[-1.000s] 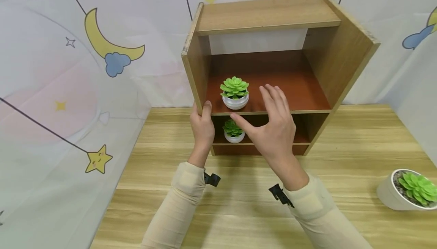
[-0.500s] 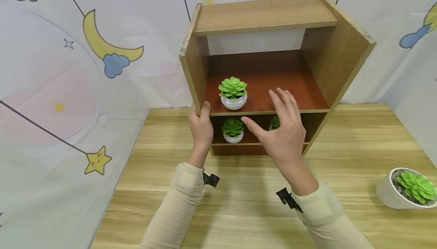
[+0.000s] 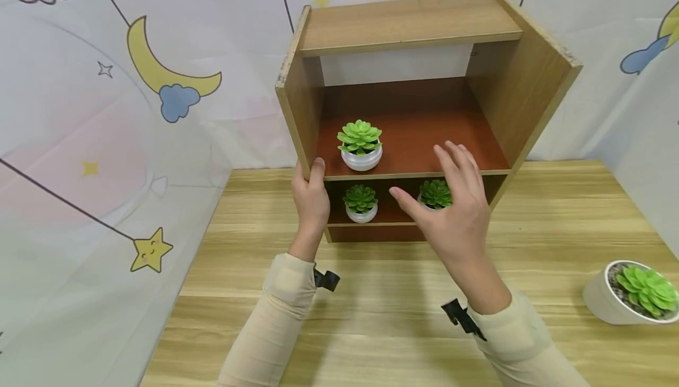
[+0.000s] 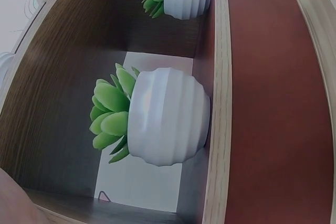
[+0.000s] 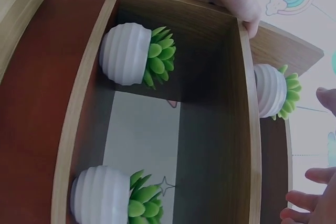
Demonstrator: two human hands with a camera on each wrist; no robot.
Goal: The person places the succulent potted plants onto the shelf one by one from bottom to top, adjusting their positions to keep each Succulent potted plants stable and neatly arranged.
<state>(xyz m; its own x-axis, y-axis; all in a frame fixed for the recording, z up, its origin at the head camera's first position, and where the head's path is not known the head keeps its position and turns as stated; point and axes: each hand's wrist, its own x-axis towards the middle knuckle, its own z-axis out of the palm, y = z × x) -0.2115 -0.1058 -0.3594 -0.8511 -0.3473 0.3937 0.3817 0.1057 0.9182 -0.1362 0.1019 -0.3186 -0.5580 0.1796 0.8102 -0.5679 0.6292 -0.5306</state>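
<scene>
My left hand (image 3: 312, 198) grips the left side panel of a small wooden shelf (image 3: 411, 25), thumb on the front edge beside the middle board. My right hand (image 3: 460, 216) hangs in front of the shelf's right half, fingers spread and nothing in them. On the middle board, towards the left, stands a green succulent in a white pot (image 3: 362, 157). Below it, another potted succulent (image 3: 362, 215) stands at the left of the lower compartment. A third potted succulent (image 3: 436, 194) is at the right there, partly hidden by my right hand; the right wrist view shows its ribbed pot (image 5: 102, 195).
A larger white pot with a succulent (image 3: 610, 298) stands on the wooden table (image 3: 382, 316) at far right. A white cloth with printed moons and stars (image 3: 175, 139) hangs behind the shelf and along the left.
My right hand has moved right and slightly down, away from the upper succulent, uncovering the lower right one. My left hand keeps its grip on the shelf.
</scene>
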